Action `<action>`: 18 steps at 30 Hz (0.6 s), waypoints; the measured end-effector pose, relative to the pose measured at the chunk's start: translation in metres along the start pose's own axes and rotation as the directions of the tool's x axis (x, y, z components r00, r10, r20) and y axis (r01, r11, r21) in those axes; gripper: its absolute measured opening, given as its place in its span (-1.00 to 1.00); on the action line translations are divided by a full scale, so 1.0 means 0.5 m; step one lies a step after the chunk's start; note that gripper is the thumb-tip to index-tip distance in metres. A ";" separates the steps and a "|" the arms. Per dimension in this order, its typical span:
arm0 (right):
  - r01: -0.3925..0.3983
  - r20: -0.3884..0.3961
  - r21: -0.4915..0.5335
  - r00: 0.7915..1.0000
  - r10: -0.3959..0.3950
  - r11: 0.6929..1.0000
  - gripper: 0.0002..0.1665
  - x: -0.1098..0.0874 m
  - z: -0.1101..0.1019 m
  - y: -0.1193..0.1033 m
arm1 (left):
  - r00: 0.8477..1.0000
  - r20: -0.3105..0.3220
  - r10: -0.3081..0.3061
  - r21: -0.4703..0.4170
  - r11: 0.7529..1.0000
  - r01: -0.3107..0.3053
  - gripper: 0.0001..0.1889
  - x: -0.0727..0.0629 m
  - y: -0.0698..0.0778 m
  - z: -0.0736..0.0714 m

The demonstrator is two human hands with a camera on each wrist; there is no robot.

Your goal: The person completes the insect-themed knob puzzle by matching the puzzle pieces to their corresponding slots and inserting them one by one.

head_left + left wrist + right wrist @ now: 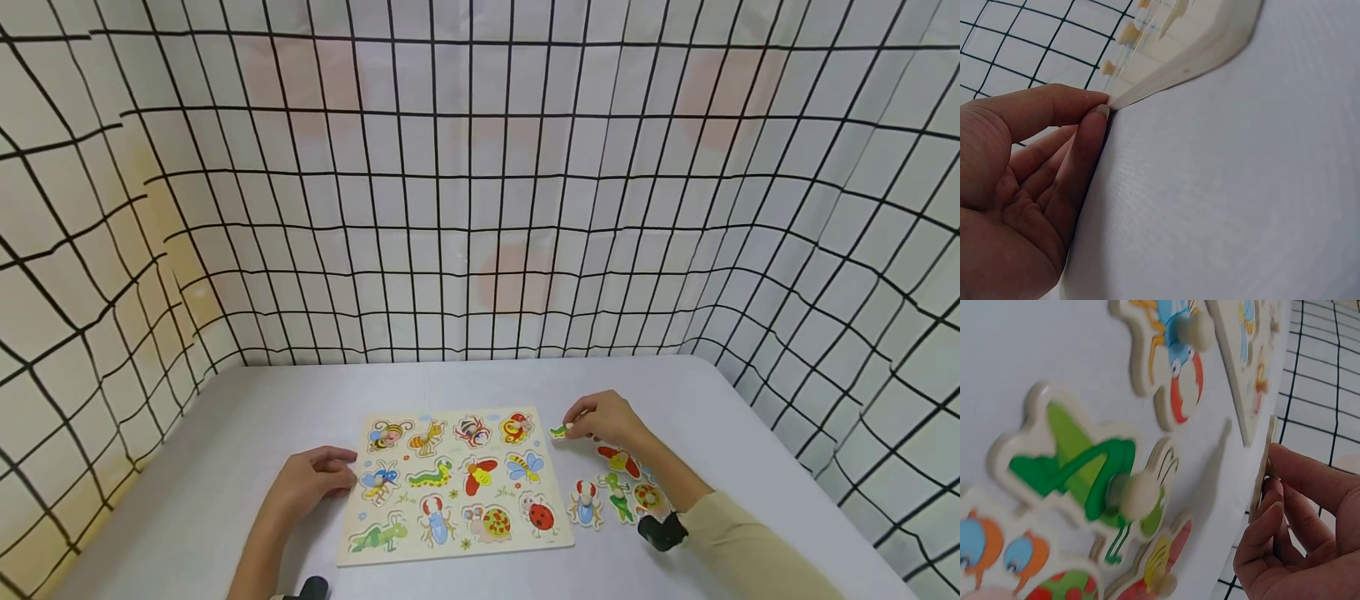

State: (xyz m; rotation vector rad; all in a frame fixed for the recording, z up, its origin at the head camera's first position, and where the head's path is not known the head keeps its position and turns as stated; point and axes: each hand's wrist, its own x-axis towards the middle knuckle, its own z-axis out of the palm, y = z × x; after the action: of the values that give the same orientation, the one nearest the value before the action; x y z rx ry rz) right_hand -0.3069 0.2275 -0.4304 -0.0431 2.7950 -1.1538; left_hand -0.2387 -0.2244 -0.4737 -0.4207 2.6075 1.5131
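My right hand (611, 418) pinches a small green caterpillar puzzle piece (558, 432) just off the right edge of a wooden insect puzzle board (562, 540). Seen from the right wrist, the held piece (1262, 478) is edge-on between thumb and fingers, above the table. My left hand (306, 483) is at the board's left edge. In the left wrist view, its thumb and forefinger pinch that edge (1147, 89). Right of the board lie a blue beetle piece (585, 507), a green grasshopper piece (618, 498), a red-winged insect piece (618, 461) and a snail piece (649, 498).
A white cloth covers the table (465, 579). Black wire grid (470, 225) stands along its back and both sides. The loose pieces have round wooden knobs (1140, 496) sticking up and lie close together beneath the right forearm (675, 471).
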 end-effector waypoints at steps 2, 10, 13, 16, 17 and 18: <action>0.004 0.003 0.002 1.000 -0.004 1.000 -0.82 0.003 0.010 -0.011 | 1.000 0.001 0.006 0.003 1.000 -0.006 -0.62 0.000 -0.001 0.000; 0.057 0.015 0.035 0.998 -0.057 0.998 -0.83 0.006 0.048 -0.047 | 0.999 0.016 0.043 -0.026 0.999 -0.042 -0.59 -0.003 -0.004 -0.005; 0.060 0.014 0.037 0.998 -0.060 0.998 -0.83 0.008 0.061 -0.062 | 0.999 0.016 0.049 -0.017 0.999 -0.048 -0.60 -0.003 -0.003 -0.005; 0.056 0.014 0.022 0.998 -0.056 0.998 -0.83 0.010 0.073 -0.077 | 0.999 0.014 0.051 -0.010 0.999 -0.051 -0.60 -0.003 -0.003 -0.004; 0.060 0.012 0.014 0.998 -0.060 0.998 -0.83 0.010 0.077 -0.082 | 0.999 0.014 0.051 -0.010 0.999 -0.050 -0.60 -0.004 -0.002 -0.004; 0.063 0.011 0.012 0.998 -0.063 0.998 -0.82 0.010 0.080 -0.087 | 0.999 0.014 0.049 -0.009 0.999 -0.049 -0.60 -0.004 -0.002 -0.003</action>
State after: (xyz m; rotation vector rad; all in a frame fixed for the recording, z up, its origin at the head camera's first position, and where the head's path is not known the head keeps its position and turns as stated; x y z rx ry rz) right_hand -0.3080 0.1682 -0.4287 -0.1370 2.7955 -1.1797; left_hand -0.2366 -0.2259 -0.4732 -0.3481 2.6203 1.5366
